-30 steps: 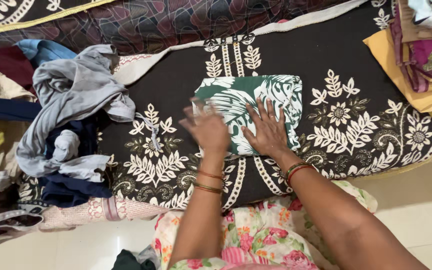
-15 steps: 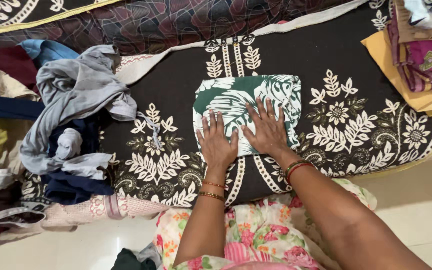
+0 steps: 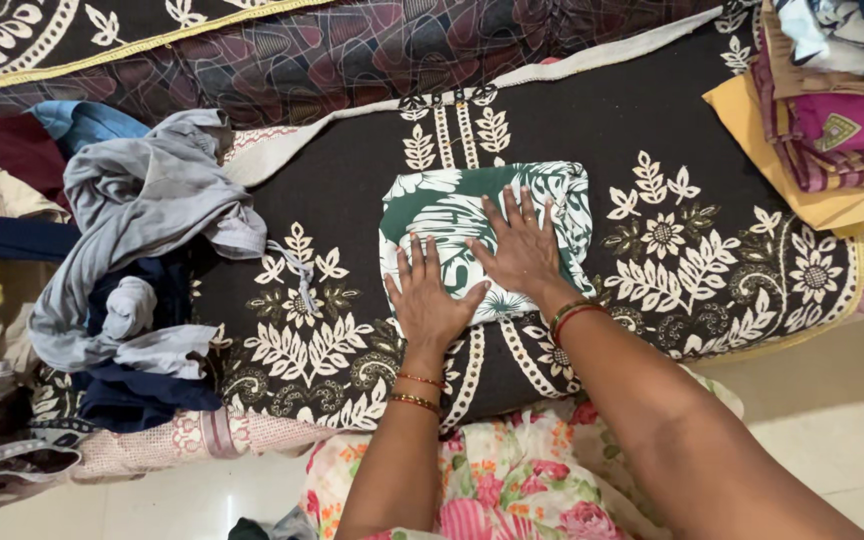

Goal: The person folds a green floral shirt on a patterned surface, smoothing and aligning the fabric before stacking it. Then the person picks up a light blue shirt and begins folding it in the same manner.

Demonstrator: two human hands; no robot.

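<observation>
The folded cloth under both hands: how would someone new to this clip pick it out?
Find the dark bedspread with white leaf and flower print. Near its middle lies the folded cloth, a neat rectangle with the left hand and right hand flat on it. Only it is green and white; the loose grey clothes lie heaped to the left.

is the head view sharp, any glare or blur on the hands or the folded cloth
Head view: even, soft light; the left hand and right hand are sharp, flat on the green-and-white folded cloth, whose leaf print reads clearly. Only faint shadows under the palms. Mild sheen on the pale floor, no harsh glare. The clothes pile looks slightly softer at the left edge.
</observation>
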